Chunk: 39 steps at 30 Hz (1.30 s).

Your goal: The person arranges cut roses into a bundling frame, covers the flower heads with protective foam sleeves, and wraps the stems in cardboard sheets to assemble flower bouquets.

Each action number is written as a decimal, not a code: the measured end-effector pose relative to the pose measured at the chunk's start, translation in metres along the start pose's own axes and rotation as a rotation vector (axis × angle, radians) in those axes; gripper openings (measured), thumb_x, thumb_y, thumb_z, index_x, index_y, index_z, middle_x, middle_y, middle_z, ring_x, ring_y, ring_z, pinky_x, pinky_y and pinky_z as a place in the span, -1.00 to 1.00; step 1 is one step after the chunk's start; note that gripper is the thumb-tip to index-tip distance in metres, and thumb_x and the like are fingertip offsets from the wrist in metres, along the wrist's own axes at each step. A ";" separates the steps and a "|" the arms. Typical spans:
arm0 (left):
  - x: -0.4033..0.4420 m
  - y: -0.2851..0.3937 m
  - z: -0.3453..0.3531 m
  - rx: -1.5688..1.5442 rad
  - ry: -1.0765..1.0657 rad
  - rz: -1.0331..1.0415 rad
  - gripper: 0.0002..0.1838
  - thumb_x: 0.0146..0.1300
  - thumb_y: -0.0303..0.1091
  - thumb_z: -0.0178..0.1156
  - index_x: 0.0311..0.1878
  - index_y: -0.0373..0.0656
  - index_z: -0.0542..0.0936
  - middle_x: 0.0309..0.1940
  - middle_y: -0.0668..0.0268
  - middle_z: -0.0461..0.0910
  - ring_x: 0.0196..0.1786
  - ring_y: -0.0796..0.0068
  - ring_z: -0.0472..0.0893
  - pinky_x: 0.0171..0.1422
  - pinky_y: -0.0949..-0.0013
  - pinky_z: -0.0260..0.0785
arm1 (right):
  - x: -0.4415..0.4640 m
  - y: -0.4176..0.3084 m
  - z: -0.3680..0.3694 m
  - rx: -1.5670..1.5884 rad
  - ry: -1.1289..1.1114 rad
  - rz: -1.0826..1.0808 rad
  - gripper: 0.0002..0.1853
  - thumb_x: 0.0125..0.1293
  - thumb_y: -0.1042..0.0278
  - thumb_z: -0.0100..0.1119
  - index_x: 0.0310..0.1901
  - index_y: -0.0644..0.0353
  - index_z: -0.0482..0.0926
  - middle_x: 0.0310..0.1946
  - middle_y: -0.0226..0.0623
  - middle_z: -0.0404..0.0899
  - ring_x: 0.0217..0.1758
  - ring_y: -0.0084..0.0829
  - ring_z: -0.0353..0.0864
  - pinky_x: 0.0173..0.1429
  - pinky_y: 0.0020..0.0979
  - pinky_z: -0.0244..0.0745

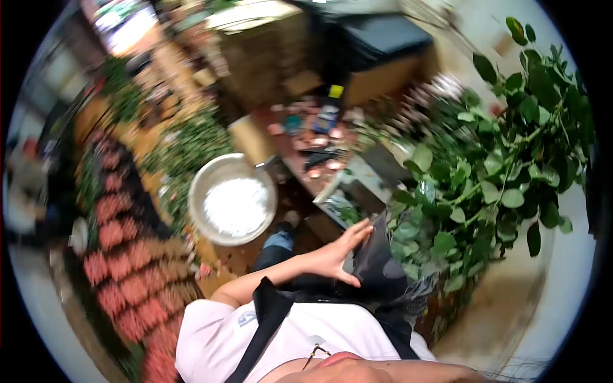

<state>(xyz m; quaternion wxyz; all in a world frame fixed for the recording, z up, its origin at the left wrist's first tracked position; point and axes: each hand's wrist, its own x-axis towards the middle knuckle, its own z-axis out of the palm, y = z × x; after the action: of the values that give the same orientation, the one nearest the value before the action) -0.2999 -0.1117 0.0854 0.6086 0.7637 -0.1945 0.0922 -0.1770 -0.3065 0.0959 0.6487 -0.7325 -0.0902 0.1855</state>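
Observation:
My left hand (341,255) reaches in from the left, its thumb and fingers spread wide at the near side of a dark plastic wrap (380,265). Whether the fingertips touch the wrap is hard to tell. Out of the wrap, towards the upper right, spreads a large bunch of long green leafy stems (491,172). My right hand does not show; the bunch and wrap cover that side.
A white bucket (196,204) with bright white contents stands left of centre. Rows of pink flower bundles (121,268) lie at the left. Cut greenery (198,137) covers the floor. A cluttered low table (290,143) and cardboard boxes (262,64) stand beyond.

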 end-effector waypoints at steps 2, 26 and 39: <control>-0.035 -0.002 0.016 -0.005 0.116 -0.048 0.53 -0.15 0.23 0.59 0.59 -0.27 -0.30 0.59 -0.08 -0.31 0.64 -0.02 -0.24 0.65 0.10 -0.23 | 0.005 0.009 0.014 -0.004 -0.143 0.018 -0.62 0.55 0.14 -0.01 0.17 0.22 0.56 0.10 -0.13 0.64 0.09 -0.18 0.63 0.18 -0.27 0.49; -0.300 0.100 -0.070 0.132 1.118 -0.287 0.48 -0.15 -0.02 0.61 0.60 -0.20 -0.33 0.53 -0.06 -0.07 0.58 0.03 0.02 0.61 0.15 -0.05 | -0.077 0.007 0.334 -0.142 -0.959 -0.026 -0.62 0.55 0.16 -0.02 0.20 0.23 0.54 0.13 -0.16 0.62 0.12 -0.20 0.62 0.22 -0.27 0.48; -0.389 0.118 -0.154 0.094 1.142 -0.302 0.49 -0.16 -0.02 0.59 0.58 -0.26 -0.35 0.52 -0.10 -0.08 0.56 0.03 0.07 0.61 0.19 -0.02 | -0.072 -0.081 0.490 -0.131 -0.971 -0.197 -0.61 0.55 0.17 -0.03 0.22 0.24 0.53 0.14 -0.17 0.62 0.14 -0.21 0.61 0.24 -0.28 0.47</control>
<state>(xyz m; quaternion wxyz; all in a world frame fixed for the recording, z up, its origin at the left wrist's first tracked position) -0.6862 0.0870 0.0818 0.5886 0.6388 0.2789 0.4095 -0.4244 0.1280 0.1432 0.4988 -0.5888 -0.4620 0.4371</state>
